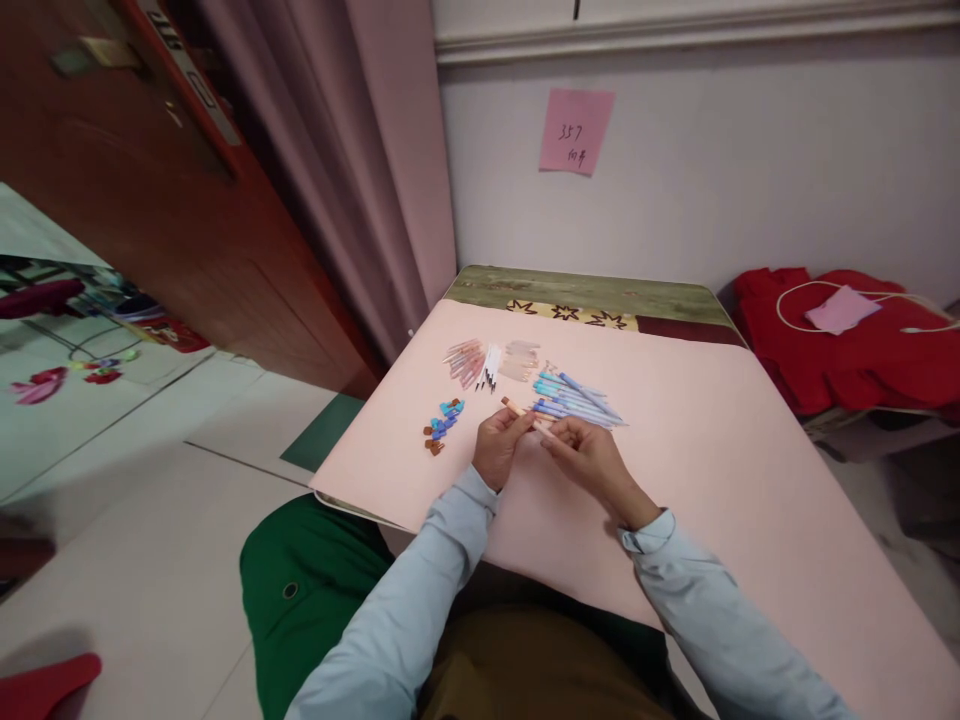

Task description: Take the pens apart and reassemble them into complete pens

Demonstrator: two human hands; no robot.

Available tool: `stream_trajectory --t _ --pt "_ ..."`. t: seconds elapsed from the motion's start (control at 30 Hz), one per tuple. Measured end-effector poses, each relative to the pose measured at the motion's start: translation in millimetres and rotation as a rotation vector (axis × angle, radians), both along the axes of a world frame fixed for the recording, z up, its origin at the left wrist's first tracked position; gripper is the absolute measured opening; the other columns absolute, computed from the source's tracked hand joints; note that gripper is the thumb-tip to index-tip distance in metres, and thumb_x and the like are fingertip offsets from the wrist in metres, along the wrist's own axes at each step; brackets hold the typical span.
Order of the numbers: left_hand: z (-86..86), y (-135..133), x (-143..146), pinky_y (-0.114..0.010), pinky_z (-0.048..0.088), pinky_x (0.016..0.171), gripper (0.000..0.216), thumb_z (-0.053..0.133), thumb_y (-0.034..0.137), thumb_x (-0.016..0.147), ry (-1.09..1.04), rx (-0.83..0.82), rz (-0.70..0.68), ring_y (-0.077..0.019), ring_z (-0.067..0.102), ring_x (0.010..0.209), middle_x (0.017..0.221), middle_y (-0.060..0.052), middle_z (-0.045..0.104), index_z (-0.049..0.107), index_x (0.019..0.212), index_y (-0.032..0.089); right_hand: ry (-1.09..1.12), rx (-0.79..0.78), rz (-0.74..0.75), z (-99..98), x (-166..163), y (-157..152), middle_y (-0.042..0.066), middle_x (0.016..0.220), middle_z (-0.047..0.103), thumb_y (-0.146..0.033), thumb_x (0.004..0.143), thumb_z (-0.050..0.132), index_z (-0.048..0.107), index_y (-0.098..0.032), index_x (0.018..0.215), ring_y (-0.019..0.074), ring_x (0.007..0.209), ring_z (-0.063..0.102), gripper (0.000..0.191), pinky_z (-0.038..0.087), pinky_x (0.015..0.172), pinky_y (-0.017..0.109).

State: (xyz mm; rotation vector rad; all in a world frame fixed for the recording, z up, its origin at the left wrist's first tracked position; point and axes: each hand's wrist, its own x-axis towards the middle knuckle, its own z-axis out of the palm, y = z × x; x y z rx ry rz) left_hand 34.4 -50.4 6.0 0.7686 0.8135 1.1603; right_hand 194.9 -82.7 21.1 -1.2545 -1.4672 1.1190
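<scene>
My left hand [496, 448] is closed around a slim peach pen barrel [515, 406] with a brown end, which sticks out past the fingers at the upper left. My right hand [589, 455] pinches the other end of this pen, and the fingertips of both hands almost meet. Just beyond the hands lie several blue and turquoise pens [581, 398] in a loose row. To the left is a small pile of blue, turquoise and brown plastic pieces [442, 428]. White sticks with black tips [490, 370] lie farther back, between pinkish slim tubes [466, 362] and pale clear pieces [520, 360].
A pale pink sheet [720, 450] covers the table, whose green patterned far edge [600, 285] shows by the wall. Right of the table is red cloth [795, 340] with a white cord on it. A curtain [375, 150] and a brown door [225, 230] stand at the left.
</scene>
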Motion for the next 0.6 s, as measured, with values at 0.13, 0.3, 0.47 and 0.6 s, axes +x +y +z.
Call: stream_trajectory --t 0.13,0.3,0.47,0.6 --pt "-0.5 2 1 -0.027 0.049 0.069 0.029 0.079 0.036 0.069 -0.049 -0.003 0.01 -0.0133 0.062 0.069 0.078 -0.003 0.07 0.071 0.085 0.014 -0.075 0.059 -0.064 4.7 0 -1 -0.005 0.058 0.049 -0.052 0.072 0.073 0.06 -0.02 0.083 0.0112 0.052 0.04 0.037 0.03 0.049 0.023" --pt "2.8 4 1 -0.029 0.049 0.085 0.027 0.081 0.034 0.066 -0.103 0.028 0.06 -0.0145 0.064 0.082 0.082 -0.004 0.07 0.072 0.081 0.013 -0.098 0.009 0.014 4.2 4 0 -0.002 0.052 0.045 -0.059 0.092 0.041 0.067 -0.018 0.081 0.0128 0.048 0.039 0.05 0.029 0.048 0.025" --pt "1.6 3 1 -0.028 0.049 0.084 0.03 0.082 0.033 0.065 -0.088 0.009 0.047 -0.0138 0.064 0.08 0.081 -0.004 0.07 0.072 0.083 0.012 0.006 -0.035 0.003 -3.5 4 2 0.0 0.061 0.056 -0.055 0.085 0.058 0.063 -0.018 0.079 0.012 0.051 0.044 0.037 0.034 0.05 0.024" --pt "1.0 3 1 -0.029 0.052 0.081 0.028 0.081 0.032 0.067 -0.095 -0.007 0.052 -0.0144 0.066 0.08 0.081 -0.004 0.07 0.07 0.083 0.012 -0.029 0.043 -0.082 -0.4 3 2 -0.003 0.062 0.053 -0.049 0.074 0.072 0.06 -0.02 0.086 0.0116 0.054 0.044 0.034 0.034 0.051 0.023"
